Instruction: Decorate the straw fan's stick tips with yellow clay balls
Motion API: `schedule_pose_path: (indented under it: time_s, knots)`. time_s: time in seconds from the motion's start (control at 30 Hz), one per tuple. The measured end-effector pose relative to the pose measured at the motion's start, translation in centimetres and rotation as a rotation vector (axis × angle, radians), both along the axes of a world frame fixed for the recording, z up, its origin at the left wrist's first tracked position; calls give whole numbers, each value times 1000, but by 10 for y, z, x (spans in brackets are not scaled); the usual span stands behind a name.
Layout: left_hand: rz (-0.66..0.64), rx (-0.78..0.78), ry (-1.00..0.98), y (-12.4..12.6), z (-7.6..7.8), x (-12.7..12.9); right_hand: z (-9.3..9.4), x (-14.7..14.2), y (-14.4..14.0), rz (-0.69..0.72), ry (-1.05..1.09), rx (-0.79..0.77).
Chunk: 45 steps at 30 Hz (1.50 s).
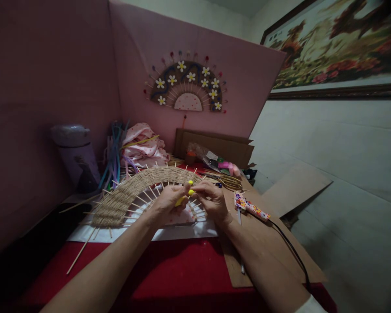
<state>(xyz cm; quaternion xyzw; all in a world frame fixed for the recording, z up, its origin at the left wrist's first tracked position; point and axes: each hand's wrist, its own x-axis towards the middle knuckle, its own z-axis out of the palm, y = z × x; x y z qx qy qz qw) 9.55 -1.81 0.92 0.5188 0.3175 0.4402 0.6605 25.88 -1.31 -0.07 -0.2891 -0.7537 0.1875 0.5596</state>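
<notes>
A half-round woven fan of jute cord on thin wooden sticks lies on a white sheet over the red table. My left hand rests on the fan's right part, fingers closed on a small yellow object. Touching it from the right, my right hand pinches the same yellow piece at its tip. Both hands meet over the fan's spokes.
A patterned glue gun with a black cord lies on cardboard at right. A pale flask, pipe cleaners, pink cloth and craft bits stand behind. A finished flowered fan hangs on the pink board.
</notes>
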Motion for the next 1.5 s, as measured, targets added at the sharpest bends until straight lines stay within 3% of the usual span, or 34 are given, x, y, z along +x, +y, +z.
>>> schedule_pose_path:
  time_s: [0.27,0.47,0.77,1.0,1.2,1.5]
  knots:
    - [28,-21,-160,4,4,-4,2,-2,-3,-67,39,-9]
    - [42,59,15,1,0,0,-2,-1,-1,-30,-21,19]
    - [-21,99,-3,3,-3,-1,1,-1,-2,-56,-15,33]
    - [186,126,0,0,0,4,-3,-1,0,-116,-6,-24]
    - [173,137,100,1,-1,4,-6,1,2,-153,-144,63]
    - [116,133,149,0,1,2,-7,3,4,-143,-187,88]
